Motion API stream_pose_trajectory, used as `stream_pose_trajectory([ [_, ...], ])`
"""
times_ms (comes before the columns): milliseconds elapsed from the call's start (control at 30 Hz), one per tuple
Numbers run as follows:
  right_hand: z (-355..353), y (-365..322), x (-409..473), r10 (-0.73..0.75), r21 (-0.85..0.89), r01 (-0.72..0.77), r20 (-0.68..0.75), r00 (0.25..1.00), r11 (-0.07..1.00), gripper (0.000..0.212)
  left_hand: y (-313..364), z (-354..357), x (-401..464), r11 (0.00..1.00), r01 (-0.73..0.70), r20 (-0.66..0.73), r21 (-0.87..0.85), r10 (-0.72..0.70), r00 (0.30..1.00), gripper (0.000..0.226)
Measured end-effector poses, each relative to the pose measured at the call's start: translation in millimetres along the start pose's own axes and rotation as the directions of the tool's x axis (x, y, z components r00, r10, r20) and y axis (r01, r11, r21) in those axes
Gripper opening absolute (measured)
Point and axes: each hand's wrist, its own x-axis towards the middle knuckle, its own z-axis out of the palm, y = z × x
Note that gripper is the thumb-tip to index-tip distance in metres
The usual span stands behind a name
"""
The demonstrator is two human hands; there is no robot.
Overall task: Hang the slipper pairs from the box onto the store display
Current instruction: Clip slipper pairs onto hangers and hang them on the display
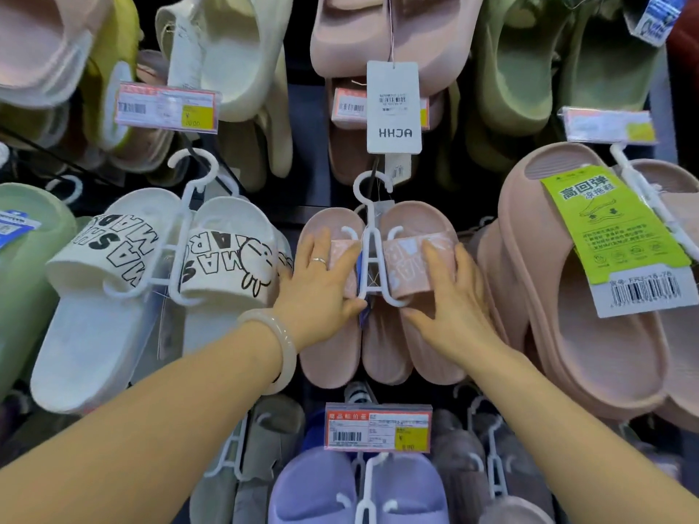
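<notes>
I see left hand (321, 281) and right hand (450, 293) gripping the pink slipper pair (378, 334), fingers curled over its straps, on its white hanger (372, 236).

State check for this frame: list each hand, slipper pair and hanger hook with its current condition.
Left hand: grips the pink slipper pair at its left strap.
Right hand: grips the right strap.
Pink pair's white hanger hook: looped over the display peg, as far as visible.
White lettered pair: hanging, tilted, untouched.
Purple pair: hanging below.
</notes>
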Motion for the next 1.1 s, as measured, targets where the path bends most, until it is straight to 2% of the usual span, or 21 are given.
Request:
stream_pose_trajectory([
  [333, 11, -4, 2, -0.02, -0.022, 0.019, -0.044, 0.999, 1.0, 0.084, 1, 3, -5, 0.997, -0.005, -0.063, 0.073, 0.009, 0.998, 0.087],
  [1100, 5, -13, -10, -0.016, 0.032, 0.017, -0.05, 0.999, 0.999, 0.084, 8, -3, -33, 0.982, -0.046, 0.017, 0.186, 0.043, 0.999, 0.085],
])
